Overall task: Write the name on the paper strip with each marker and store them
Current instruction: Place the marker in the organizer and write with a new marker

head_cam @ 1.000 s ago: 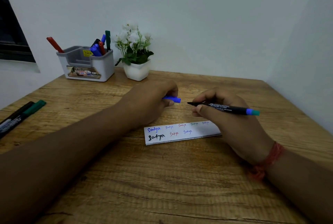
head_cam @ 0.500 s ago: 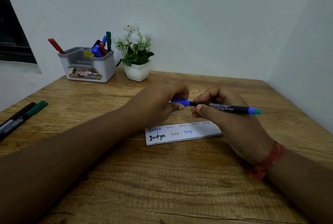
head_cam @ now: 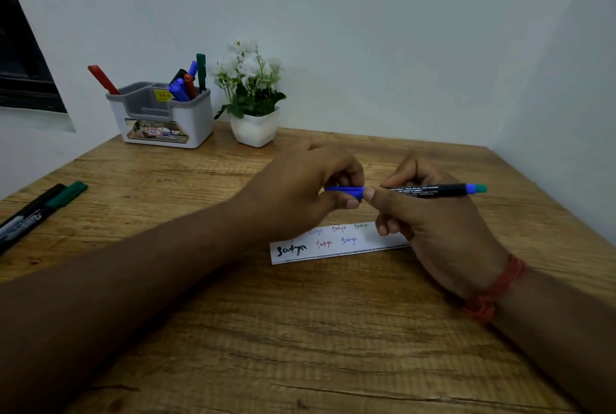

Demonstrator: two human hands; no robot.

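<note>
While the right hand point(head_cam: 433, 223) gripped the black marker point(head_cam: 430, 190) by its barrel above the paper strip point(head_cam: 336, 247), the left hand point(head_cam: 300, 190) pinched the blue cap point(head_cam: 345, 193) at the marker's tip end, its fingers curled round it. The strip lay flat on the wooden table point(head_cam: 300, 330), written with names, and the grey organiser point(head_cam: 160, 113) holding other markers stood at the far left beside a white flowerpot point(head_cam: 255, 128).

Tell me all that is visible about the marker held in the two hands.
The marker has a slim black barrel with small white print, and a blue and teal rear end. It lies nearly level above the paper strip. The right hand grips the barrel; the left hand pinches its blue cap, which sits at the tip.
</note>
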